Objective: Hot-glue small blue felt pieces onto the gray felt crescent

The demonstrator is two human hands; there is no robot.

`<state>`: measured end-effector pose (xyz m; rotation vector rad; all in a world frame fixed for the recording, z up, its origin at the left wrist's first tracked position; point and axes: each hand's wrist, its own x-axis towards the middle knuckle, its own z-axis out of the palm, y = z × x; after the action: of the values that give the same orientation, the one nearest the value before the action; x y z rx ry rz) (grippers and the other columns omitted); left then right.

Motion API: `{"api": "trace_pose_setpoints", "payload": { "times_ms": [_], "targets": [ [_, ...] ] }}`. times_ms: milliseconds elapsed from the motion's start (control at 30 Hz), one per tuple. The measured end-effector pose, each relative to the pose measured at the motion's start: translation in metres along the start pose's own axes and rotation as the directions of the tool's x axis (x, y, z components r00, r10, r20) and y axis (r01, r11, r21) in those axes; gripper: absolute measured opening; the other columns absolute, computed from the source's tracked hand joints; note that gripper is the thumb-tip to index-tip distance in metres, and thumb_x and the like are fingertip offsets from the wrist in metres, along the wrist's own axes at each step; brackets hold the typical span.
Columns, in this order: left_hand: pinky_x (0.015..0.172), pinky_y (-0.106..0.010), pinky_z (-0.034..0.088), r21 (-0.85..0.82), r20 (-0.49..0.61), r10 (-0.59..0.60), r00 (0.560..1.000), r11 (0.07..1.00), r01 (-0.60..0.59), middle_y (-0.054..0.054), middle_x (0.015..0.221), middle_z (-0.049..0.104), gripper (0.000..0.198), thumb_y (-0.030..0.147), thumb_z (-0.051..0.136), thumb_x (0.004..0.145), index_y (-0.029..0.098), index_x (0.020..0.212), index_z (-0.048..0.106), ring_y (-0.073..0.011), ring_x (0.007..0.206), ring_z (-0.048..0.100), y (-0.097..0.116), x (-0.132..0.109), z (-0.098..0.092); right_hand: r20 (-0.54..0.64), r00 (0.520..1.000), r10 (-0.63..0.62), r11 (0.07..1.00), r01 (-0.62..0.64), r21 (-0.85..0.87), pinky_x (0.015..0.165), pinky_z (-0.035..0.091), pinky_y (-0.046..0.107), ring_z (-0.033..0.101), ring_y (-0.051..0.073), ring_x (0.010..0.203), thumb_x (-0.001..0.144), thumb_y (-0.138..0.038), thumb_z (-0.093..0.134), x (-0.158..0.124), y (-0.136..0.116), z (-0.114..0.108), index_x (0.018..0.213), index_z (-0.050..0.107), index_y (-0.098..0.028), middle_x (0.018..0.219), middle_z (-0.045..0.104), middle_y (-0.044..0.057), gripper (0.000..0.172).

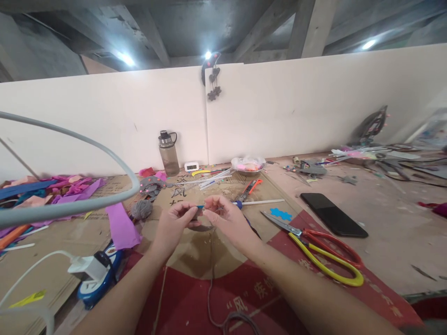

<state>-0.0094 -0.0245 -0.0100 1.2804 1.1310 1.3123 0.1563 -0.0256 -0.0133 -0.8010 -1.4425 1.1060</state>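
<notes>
My left hand [178, 219] pinches a small blue piece [200, 206] between thumb and fingers, over the cardboard. Close on its right, my right hand [226, 218] has thumb and fingertips pressed together at the piece's other end. Most of the piece is hidden by the fingers. A grey yarn strand [210, 293] runs from below the hands down to a loose coil at the front edge. Right of my hands lie a blue scalloped cutout [281, 214] and scissors [314, 244] with one red and one yellow handle. A grey yarn ball [141, 209] sits to the left.
A black phone [333, 215] lies at right. Behind my hands are an orange cutter [250, 188], a bowl [247, 165], a small clock [191, 166] and a bottle [169, 156]. Coloured scraps [52, 190], a power strip [101, 277] and a grey tube [104, 151] occupy the left.
</notes>
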Motion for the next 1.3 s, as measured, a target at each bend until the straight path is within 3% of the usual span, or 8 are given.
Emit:
{"api": "trace_pose_setpoints", "payload": {
  "times_ms": [200, 367, 633, 867, 1000, 1067, 1167, 1300],
  "targets": [
    [0.072, -0.027, 0.054, 0.090, 0.034, 0.021, 0.999, 0.996, -0.024, -0.006, 0.082, 0.071, 0.025, 0.038, 0.071, 0.069, 0.016, 0.081, 0.070, -0.0166, 0.072, 0.066, 0.004, -0.009, 0.010, -0.034, 0.998, -0.054, 0.990, 0.049, -0.131, 0.071, 0.041, 0.031, 0.055, 0.016, 0.073, 0.078, -0.026, 0.061, 0.001, 0.001, 0.002, 0.075, 0.063, -0.021, 0.076, 0.062, 0.001, 0.006],
    [0.079, -0.032, 0.054, -0.044, 0.119, 0.006, 0.993, 0.999, 0.000, -0.006, 0.090, 0.071, 0.033, 0.030, 0.076, 0.065, 0.017, 0.094, 0.064, -0.0185, 0.081, 0.067, 0.006, -0.011, 0.014, -0.049, 0.998, 0.027, 0.998, -0.029, -0.047, 0.064, 0.042, 0.029, 0.054, 0.014, 0.065, 0.079, -0.029, 0.057, 0.002, -0.001, 0.000, 0.071, 0.056, -0.021, 0.069, 0.058, -0.001, 0.012],
    [0.062, -0.032, 0.058, -0.024, 0.134, -0.062, 0.989, 0.998, 0.066, -0.002, 0.078, 0.064, 0.026, 0.036, 0.072, 0.070, 0.016, 0.085, 0.063, -0.0140, 0.069, 0.061, 0.003, -0.009, 0.010, -0.069, 0.996, -0.051, 0.970, 0.033, -0.243, 0.065, 0.041, 0.028, 0.052, 0.014, 0.068, 0.077, -0.024, 0.053, 0.002, 0.001, 0.003, 0.072, 0.054, -0.019, 0.070, 0.056, 0.000, 0.007],
    [0.077, -0.030, 0.056, -0.081, 0.193, -0.095, 0.977, 0.990, 0.112, -0.002, 0.081, 0.065, 0.024, 0.033, 0.071, 0.072, 0.015, 0.086, 0.064, -0.0105, 0.071, 0.063, 0.006, -0.004, 0.019, -0.074, 0.996, -0.058, 0.944, 0.031, -0.329, 0.062, 0.043, 0.026, 0.052, 0.012, 0.064, 0.078, -0.024, 0.051, 0.004, 0.003, 0.000, 0.075, 0.053, -0.018, 0.071, 0.056, 0.000, 0.007],
    [0.067, -0.026, 0.056, -0.043, 0.145, -0.134, 0.980, 0.989, 0.141, -0.001, 0.071, 0.064, 0.023, 0.034, 0.071, 0.072, 0.013, 0.078, 0.063, -0.0098, 0.064, 0.061, 0.011, -0.001, 0.023, -0.066, 0.996, -0.061, 0.935, 0.034, -0.352, 0.064, 0.044, 0.027, 0.054, 0.013, 0.066, 0.080, -0.024, 0.052, 0.003, 0.003, -0.001, 0.076, 0.054, -0.018, 0.072, 0.056, 0.000, 0.007],
    [0.064, -0.025, 0.056, -0.052, 0.115, -0.146, 0.983, 0.987, 0.153, -0.001, 0.068, 0.063, 0.023, 0.034, 0.070, 0.072, 0.013, 0.075, 0.062, -0.0098, 0.062, 0.060, 0.011, 0.001, 0.022, -0.041, 0.998, -0.045, 0.961, 0.032, -0.276, 0.065, 0.046, 0.027, 0.056, 0.012, 0.067, 0.080, -0.023, 0.053, 0.002, 0.004, -0.001, 0.082, 0.053, -0.018, 0.076, 0.057, 0.000, 0.005],
    [0.063, -0.024, 0.056, -0.089, 0.085, -0.139, 0.987, 0.985, 0.146, -0.001, 0.070, 0.063, 0.024, 0.035, 0.070, 0.073, 0.013, 0.077, 0.061, -0.0093, 0.062, 0.059, 0.008, 0.003, 0.017, -0.007, 1.000, -0.023, 0.992, 0.022, -0.127, 0.067, 0.048, 0.026, 0.059, 0.012, 0.071, 0.080, -0.021, 0.055, 0.001, 0.005, -0.001, 0.096, 0.049, -0.020, 0.081, 0.058, -0.001, 0.017],
    [0.056, -0.023, 0.055, -0.131, 0.038, -0.114, 0.993, 0.984, 0.118, -0.001, 0.073, 0.063, 0.024, 0.036, 0.069, 0.073, 0.014, 0.077, 0.060, -0.0093, 0.063, 0.058, 0.005, 0.006, 0.005, 0.050, 0.996, -0.081, 0.965, 0.090, -0.246, 0.072, 0.045, 0.026, 0.058, 0.013, 0.078, 0.085, -0.020, 0.051, -0.001, 0.005, -0.002, 0.092, 0.058, -0.019, 0.085, 0.062, 0.001, 0.010]
  ]
}}
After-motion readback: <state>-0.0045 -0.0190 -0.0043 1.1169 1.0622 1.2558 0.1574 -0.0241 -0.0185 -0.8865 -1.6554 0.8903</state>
